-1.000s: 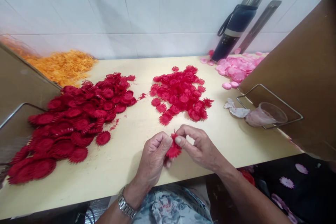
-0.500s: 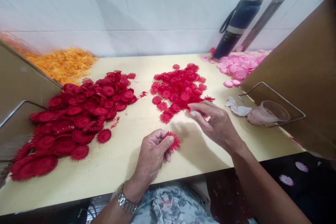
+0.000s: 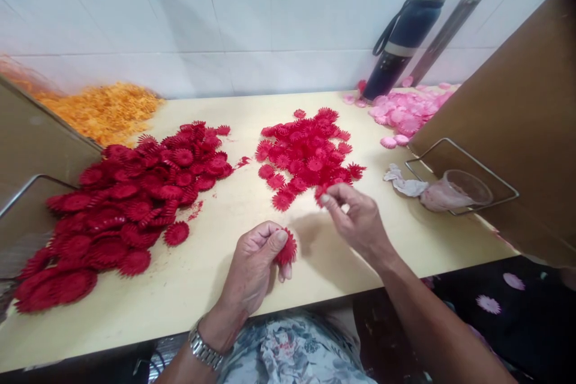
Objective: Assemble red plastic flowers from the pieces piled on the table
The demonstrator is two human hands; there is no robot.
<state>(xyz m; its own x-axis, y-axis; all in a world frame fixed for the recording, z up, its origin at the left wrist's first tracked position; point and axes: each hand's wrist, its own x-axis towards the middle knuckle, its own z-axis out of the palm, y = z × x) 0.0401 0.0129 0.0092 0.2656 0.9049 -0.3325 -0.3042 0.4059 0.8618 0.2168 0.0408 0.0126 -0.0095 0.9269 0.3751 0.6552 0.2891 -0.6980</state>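
- Your left hand (image 3: 256,261) is clamped, thumb over fingers, on a red toothed disc (image 3: 288,250); it sits above the table (image 3: 216,279) by the middle of the near edge.
- Your right hand (image 3: 357,222) has thumb and fingertips pinched together on a red piece (image 3: 321,193); that piece is at the near side of the bright red pile (image 3: 310,150), though you cannot tell whether it touches the pile.
- The bright red pile lies mid-table, toward the far edge; the larger dark red pile (image 3: 135,192) runs along the left edge down to the near-left corner.
- Orange shreds (image 3: 112,111) fill the far-left corner; pink discs (image 3: 407,114) heap at the far-right corner, beside a dark blue flask (image 3: 400,42).
- By the right edge, a clear cup (image 3: 456,189) lies tipped; crumpled tissue (image 3: 405,182) is just beside it.
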